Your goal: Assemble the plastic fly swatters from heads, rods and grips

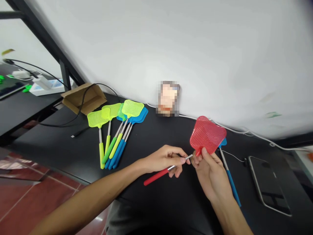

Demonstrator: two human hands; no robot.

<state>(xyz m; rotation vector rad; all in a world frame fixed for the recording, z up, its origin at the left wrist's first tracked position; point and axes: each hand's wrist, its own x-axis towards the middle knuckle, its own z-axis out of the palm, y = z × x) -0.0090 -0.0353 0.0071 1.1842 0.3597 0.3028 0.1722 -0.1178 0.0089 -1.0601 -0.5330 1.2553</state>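
The left hand (171,160) is pinching a silver rod (189,157) with a red handle (156,177), and the right hand (213,178) is gripping a red mesh head (207,134) by its neck, both above the tabletop (151,133). The rod's tip is pointing at the neck, probably for lining up; whether they are joining, one cannot tell. Toward the far left, swatters (133,108) are lying fanned, handles facing the near edge, perhaps for easy reach. A blue swatter (232,184) is lying rightward.
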